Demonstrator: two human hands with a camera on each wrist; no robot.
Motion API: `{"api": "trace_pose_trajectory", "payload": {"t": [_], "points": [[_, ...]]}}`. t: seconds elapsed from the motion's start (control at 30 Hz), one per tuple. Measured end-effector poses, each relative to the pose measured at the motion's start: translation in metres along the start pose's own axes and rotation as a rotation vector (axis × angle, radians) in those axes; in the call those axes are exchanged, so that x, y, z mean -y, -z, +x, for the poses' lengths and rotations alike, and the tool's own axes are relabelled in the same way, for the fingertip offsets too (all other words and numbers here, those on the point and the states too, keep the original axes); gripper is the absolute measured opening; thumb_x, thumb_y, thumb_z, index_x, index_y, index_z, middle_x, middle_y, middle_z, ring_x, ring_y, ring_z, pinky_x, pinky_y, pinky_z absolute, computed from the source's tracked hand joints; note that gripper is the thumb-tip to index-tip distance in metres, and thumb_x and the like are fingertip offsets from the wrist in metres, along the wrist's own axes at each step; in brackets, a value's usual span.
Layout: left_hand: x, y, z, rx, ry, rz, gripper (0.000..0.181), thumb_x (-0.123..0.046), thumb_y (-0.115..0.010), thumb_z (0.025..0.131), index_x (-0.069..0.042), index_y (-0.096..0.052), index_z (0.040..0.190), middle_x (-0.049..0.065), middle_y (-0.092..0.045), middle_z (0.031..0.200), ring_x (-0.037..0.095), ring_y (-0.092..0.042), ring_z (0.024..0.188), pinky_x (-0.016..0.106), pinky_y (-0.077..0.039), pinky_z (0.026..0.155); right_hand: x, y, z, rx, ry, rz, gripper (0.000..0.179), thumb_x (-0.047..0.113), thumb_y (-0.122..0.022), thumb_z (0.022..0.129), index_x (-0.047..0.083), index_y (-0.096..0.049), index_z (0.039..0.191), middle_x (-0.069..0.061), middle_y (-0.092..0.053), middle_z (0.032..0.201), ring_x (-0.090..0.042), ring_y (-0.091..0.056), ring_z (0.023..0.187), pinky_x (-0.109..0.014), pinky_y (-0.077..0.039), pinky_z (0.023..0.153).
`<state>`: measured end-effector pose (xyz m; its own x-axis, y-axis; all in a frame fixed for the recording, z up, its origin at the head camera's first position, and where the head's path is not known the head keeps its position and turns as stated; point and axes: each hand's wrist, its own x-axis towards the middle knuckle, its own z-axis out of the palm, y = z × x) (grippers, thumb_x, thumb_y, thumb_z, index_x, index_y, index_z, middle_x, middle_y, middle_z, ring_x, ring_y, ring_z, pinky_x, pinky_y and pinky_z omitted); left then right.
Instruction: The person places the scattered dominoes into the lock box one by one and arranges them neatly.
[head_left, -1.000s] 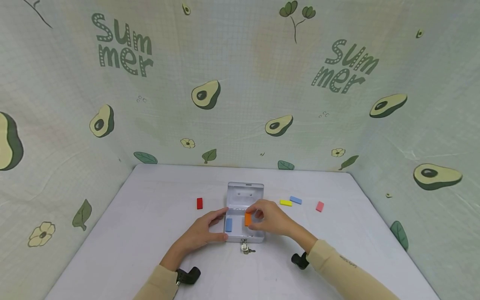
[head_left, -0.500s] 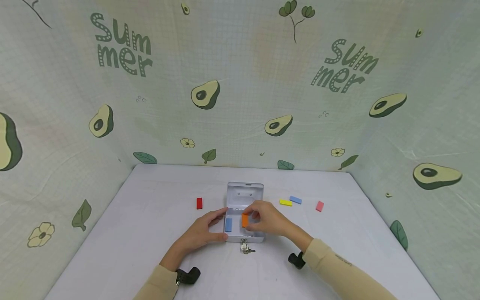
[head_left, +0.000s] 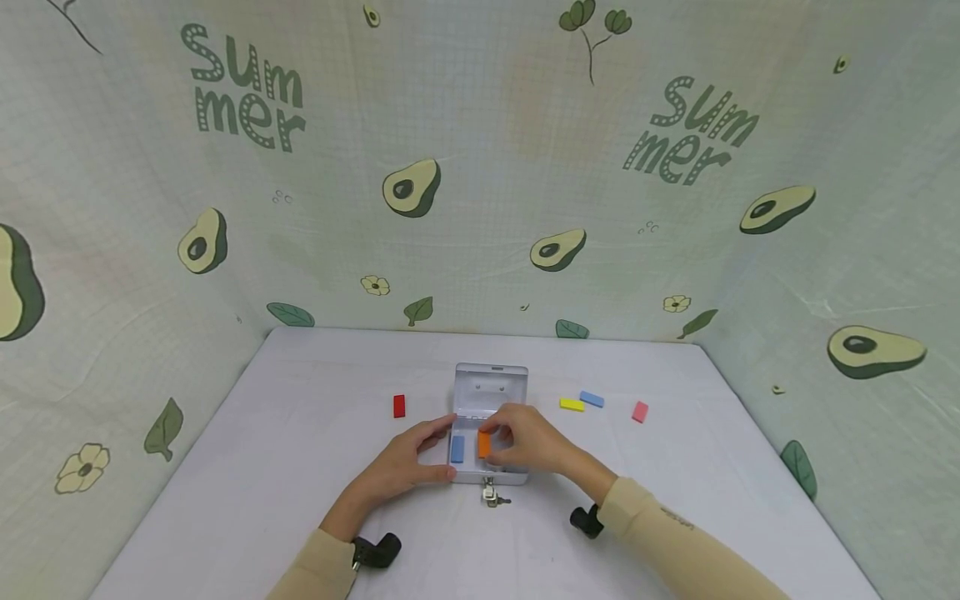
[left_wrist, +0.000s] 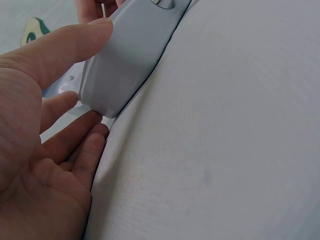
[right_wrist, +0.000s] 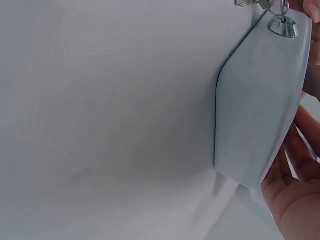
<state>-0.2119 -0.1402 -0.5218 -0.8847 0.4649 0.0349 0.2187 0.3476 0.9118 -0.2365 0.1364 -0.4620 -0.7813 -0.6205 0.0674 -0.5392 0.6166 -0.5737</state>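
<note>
A small white metal cash box (head_left: pixel 472 478) stands with its lid (head_left: pixel 491 383) raised, and a lock with keys (head_left: pixel 492 498) hangs at its front. My left hand (head_left: pixel 401 460) holds the left end of the box, thumb at the front corner and fingers along the side, as the left wrist view also shows. Inside, a light blue rectangular block (head_left: pixel 457 450) lies against the left wall. Over the box floor, right of that block, my right hand (head_left: pixel 531 437) pinches an orange block (head_left: pixel 483 444) between thumb and fingers. The orange block is hidden in both wrist views.
On the white table a red block (head_left: pixel 399 406) lies left of the box. To the right are a yellow block (head_left: pixel 572 405), another blue block (head_left: pixel 592 400) and a pink block (head_left: pixel 640 412). A patterned cloth (head_left: pixel 480 225) encloses the table's back and sides.
My right hand has carried the orange block a little leftward inside the box, closer to the blue one. The left hand and the box have stayed in place.
</note>
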Motion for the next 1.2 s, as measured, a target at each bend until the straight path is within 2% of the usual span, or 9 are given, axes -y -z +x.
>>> {"api": "trace_pose_trajectory", "payload": {"t": [0.33,0.67,1.2], "points": [[0.001,0.0,0.001,0.002,-0.003,0.013,0.084,-0.033,-0.086,0.09,-0.019,-0.045,0.162,0.007,-0.047,0.165,0.032,-0.048,0.149,0.05,-0.038,0.124,0.002,-0.007,0.003,0.005,-0.011,-0.009,0.034,0.017,-0.088,0.088,0.01,-0.078,0.12,0.0,-0.072,0.106,-0.02,-0.064,0.096,-0.026,-0.057,0.085],[-0.001,0.0,0.001,0.001,0.007,-0.002,0.085,-0.033,-0.087,0.09,-0.019,-0.045,0.162,0.007,-0.046,0.165,0.032,-0.047,0.15,0.05,-0.037,0.124,0.004,-0.013,0.006,-0.01,0.014,-0.061,0.034,0.017,-0.087,0.089,0.008,-0.079,0.12,0.0,-0.071,0.101,-0.019,-0.061,0.088,-0.023,-0.052,0.076],[0.002,0.001,0.002,0.005,-0.011,-0.003,0.086,-0.033,-0.087,0.09,-0.017,-0.044,0.163,0.008,-0.046,0.165,0.032,-0.047,0.15,0.05,-0.037,0.124,0.006,-0.021,0.008,-0.019,0.013,-0.077,0.037,0.015,-0.088,0.088,0.005,-0.077,0.122,-0.005,-0.071,0.105,-0.022,-0.062,0.091,-0.025,-0.054,0.078]]}}
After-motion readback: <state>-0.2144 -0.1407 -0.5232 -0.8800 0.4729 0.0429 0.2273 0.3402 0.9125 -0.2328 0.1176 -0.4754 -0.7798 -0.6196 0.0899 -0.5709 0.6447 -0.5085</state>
